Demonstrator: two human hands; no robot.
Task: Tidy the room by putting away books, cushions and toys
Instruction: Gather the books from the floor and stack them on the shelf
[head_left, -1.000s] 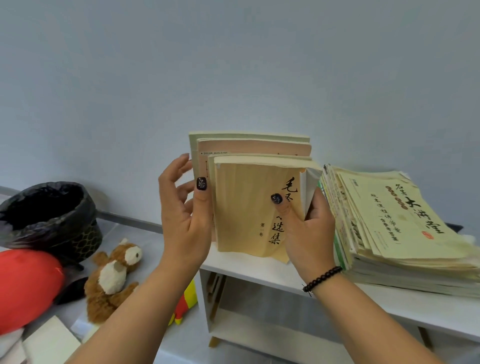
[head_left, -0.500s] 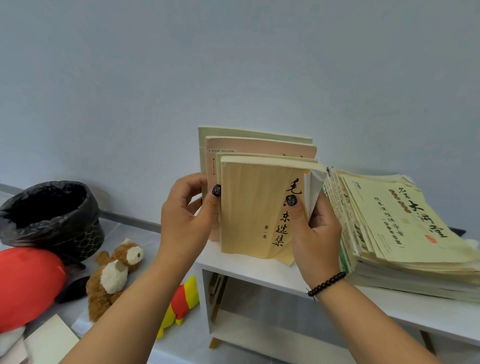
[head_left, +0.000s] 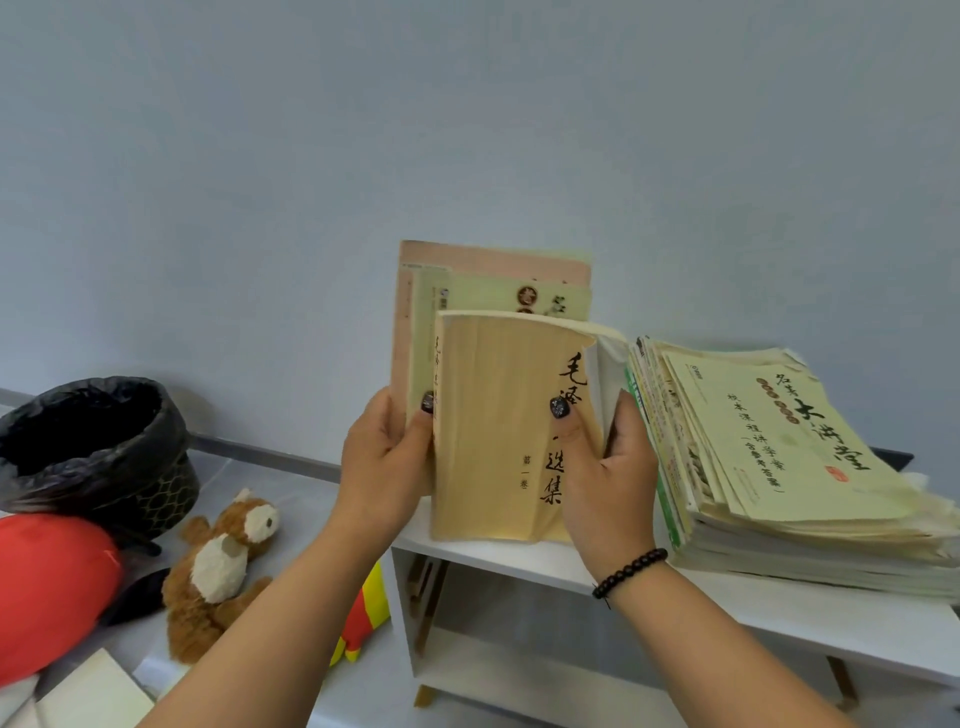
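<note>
Tan book (head_left: 498, 431); pink book (head_left: 488, 260); black bin (head_left: 93, 447); red cushion (head_left: 52, 587).

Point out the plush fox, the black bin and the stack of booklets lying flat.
plush fox (head_left: 221, 564): head view, white chest.
black bin (head_left: 156, 478): head view, patterned side wall.
stack of booklets (head_left: 779, 441): head view, top cover.

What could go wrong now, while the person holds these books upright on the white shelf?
The upright books differ in size and only the left hand and right hand steady them, so they may topple when released. The leaning stack beside them looks uneven and might slide. The books stand near the white shelf edge, above the plush toy.
</note>
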